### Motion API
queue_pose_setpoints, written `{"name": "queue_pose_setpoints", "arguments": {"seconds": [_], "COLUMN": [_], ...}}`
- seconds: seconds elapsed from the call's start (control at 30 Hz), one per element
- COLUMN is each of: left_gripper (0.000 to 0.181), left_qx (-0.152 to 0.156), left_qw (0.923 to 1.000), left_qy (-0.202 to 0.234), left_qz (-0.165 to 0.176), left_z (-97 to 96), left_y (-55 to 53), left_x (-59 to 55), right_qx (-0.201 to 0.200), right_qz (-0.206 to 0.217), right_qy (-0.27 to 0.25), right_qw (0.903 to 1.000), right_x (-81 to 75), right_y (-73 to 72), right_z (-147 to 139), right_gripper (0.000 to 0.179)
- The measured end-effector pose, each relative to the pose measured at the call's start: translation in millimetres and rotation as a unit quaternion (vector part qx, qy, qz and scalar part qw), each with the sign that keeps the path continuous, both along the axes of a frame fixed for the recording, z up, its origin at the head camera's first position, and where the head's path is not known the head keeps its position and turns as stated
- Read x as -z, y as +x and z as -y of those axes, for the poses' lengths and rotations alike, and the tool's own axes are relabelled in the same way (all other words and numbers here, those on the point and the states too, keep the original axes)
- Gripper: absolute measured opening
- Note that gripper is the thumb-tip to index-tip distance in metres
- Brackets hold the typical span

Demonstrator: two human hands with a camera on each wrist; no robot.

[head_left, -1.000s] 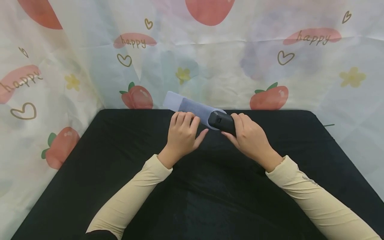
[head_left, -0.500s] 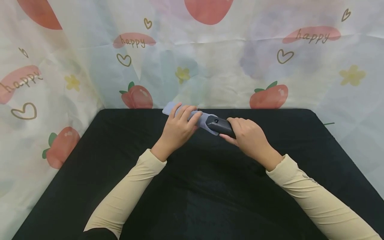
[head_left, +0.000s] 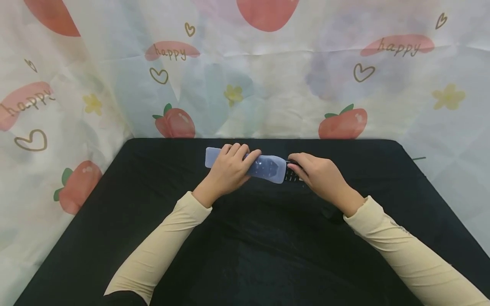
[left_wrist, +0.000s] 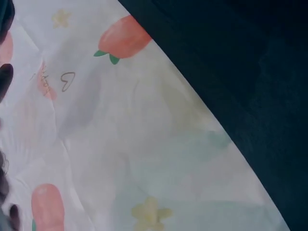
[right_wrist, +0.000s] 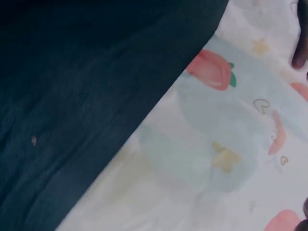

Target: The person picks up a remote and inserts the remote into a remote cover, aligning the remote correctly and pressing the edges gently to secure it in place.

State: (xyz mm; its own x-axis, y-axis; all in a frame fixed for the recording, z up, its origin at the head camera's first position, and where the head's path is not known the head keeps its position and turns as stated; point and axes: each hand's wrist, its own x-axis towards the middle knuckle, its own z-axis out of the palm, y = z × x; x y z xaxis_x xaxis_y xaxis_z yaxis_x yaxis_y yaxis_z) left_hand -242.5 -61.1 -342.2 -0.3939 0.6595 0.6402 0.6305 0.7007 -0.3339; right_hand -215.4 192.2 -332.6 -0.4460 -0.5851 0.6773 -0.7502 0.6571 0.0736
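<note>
A black remote control (head_left: pixel 292 175) is partly inside a translucent bluish sleeve (head_left: pixel 271 168), above the far part of the table in the head view. Its button side shows, and buttons are also visible through the sleeve. My left hand (head_left: pixel 226 171) grips the sleeve near its middle, with the sleeve's pale end sticking out to the left. At the right, my right hand (head_left: pixel 323 176) pinches the remote's bare end between thumb and fingers. Both wrist views catch only dark fingertips at their edges, and neither shows the remote clearly.
A black cloth covers the table (head_left: pixel 260 255). Behind and beside it hangs a pale curtain (head_left: pixel 275 93) printed with red fruit, hearts and the word "happy". The table's far edge lies just beyond the hands.
My left hand has moved from beside the sleeve to a grip round it. The remote and sleeve have lowered, levelled and turned over, so the buttons now show. More of the sleeve covers the remote.
</note>
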Motion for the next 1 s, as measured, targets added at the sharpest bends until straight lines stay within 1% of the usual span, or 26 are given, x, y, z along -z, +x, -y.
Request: {"name": "queue_pose_setpoints", "arguments": {"seconds": [0.07, 0.1, 0.17, 0.23, 0.3, 0.37, 0.43, 0.5, 0.57, 0.6, 0.67, 0.73, 0.8, 0.9, 1.0], "left_gripper": [0.052, 0.052, 0.053, 0.053, 0.053, 0.055, 0.051, 0.049, 0.048, 0.047, 0.046, 0.048, 0.047, 0.039, 0.028], "left_qx": [-0.021, -0.029, -0.036, -0.035, -0.033, -0.031, -0.042, -0.058, -0.077, -0.087, -0.103, -0.116, -0.128, -0.145, -0.16], "left_qw": [0.9995, 0.9989, 0.9978, 0.9974, 0.9978, 0.9989, 0.9989, 0.9949, 0.9866, 0.9822, 0.9762, 0.9754, 0.9774, 0.979, 0.9772], "left_qy": [-0.014, -0.017, -0.023, -0.029, -0.032, -0.018, 0.019, 0.075, 0.129, 0.147, 0.165, 0.158, 0.138, 0.118, 0.115], "left_qz": [0.021, 0.032, 0.051, 0.056, 0.048, 0.031, 0.002, -0.033, -0.064, -0.078, -0.097, -0.101, -0.096, -0.08, -0.078], "left_z": [-0.6, -0.6, -0.3, 0.0, 0.0, -0.6, -2.6, -5.7, -9.7, -12.0, -16.5, -21.4, -26.4, -31.8, -34.1], "left_y": [1.5, 2.3, 3.4, 3.3, 2.0, -0.5, -3.4, -5.5, -6.4, -6.0, -4.3, -2.1, 0.2, 1.9, 1.9], "left_x": [-1.2, -2.1, -4.1, -6.7, -9.4, -11.2, -12.0, -11.5, -9.7, -8.7, -5.9, -3.2, -1.3, 0.4, 2.3], "right_qx": [-0.005, -0.005, -0.003, 0.003, 0.012, 0.027, 0.045, 0.066, 0.09, 0.101, 0.125, 0.146, 0.158, 0.17, 0.181], "right_qz": [-0.014, -0.018, -0.013, 0.007, 0.039, 0.072, 0.093, 0.103, 0.096, 0.091, 0.077, 0.057, 0.034, -0.012, -0.052], "right_qy": [0.034, 0.054, 0.085, 0.105, 0.109, 0.093, 0.061, 0.017, -0.025, -0.047, -0.08, -0.096, -0.096, -0.071, -0.039], "right_qw": [0.9993, 0.9984, 0.9963, 0.9944, 0.9932, 0.9927, 0.9928, 0.9923, 0.991, 0.9896, 0.986, 0.983, 0.9822, 0.9829, 0.9814], "right_x": [0.1, -0.2, -1.4, -2.9, -4.0, -4.3, -3.1, -0.8, 1.8, 3.0, 5.2, 6.9, 8.4, 10.1, 11.3], "right_y": [-0.2, -0.4, -0.5, -0.3, 0.4, 1.6, 3.1, 4.5, 5.7, 6.2, 6.9, 7.2, 7.2, 6.2, 4.5], "right_z": [-2, -3, -5, -7, -7, -5, -1, 6, 13, 17, 25, 31, 36, 41, 43], "right_gripper": [0.052, 0.056, 0.056, 0.058, 0.061, 0.061, 0.056, 0.054, 0.054, 0.054, 0.055, 0.057, 0.058, 0.062, 0.065]}}
